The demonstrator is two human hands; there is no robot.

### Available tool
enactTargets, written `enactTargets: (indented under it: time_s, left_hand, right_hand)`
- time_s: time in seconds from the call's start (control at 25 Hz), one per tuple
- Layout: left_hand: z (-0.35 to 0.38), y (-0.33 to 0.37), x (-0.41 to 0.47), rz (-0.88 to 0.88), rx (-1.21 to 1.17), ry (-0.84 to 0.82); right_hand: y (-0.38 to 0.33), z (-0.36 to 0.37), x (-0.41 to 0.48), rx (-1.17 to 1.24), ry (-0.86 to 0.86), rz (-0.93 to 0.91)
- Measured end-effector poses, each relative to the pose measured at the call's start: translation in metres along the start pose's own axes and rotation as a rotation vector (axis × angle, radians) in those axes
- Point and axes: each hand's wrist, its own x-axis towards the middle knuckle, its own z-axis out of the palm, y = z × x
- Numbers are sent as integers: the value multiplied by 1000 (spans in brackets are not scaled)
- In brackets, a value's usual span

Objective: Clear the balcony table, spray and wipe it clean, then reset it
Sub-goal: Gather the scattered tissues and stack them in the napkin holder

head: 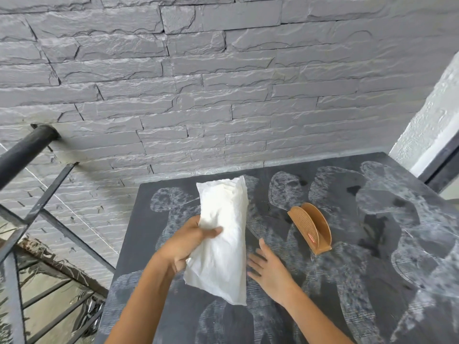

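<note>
Left hand [185,240] grasping a white napkin stack [221,234] above the dark bench [372,281], right hand [267,268] spread flat beside it, fingers released, brown napkin holder [310,227] standing near.

One white napkin bundle [223,207], one brown napkin holder [310,228], one table [360,281], one railing [24,150].

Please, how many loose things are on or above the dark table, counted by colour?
White: 1, the white paper napkin bundle, gripped by the left hand.
Brown: 1, the brown plastic arched napkin holder, standing upright.
Total: 2
</note>
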Motion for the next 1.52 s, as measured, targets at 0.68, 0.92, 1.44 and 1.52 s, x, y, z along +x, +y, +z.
enactTargets:
  time_s: [0.68,0.92,1.44,1.52]
  left_hand:
    - [27,-16,-4,80,-150,155]
    - [74,-25,17,11,-190,225]
    - [138,-22,26,297,109,341]
    - [139,-19,25,341,291,299]
  right_hand:
    - [-101,-32,-43,-231,-321,-139]
    - [-143,-74,-67,-271,-59,-439]
    - [-167,-116,-104,-901,10,-608]
    - [-171,-118,-103,-984,130,-692]
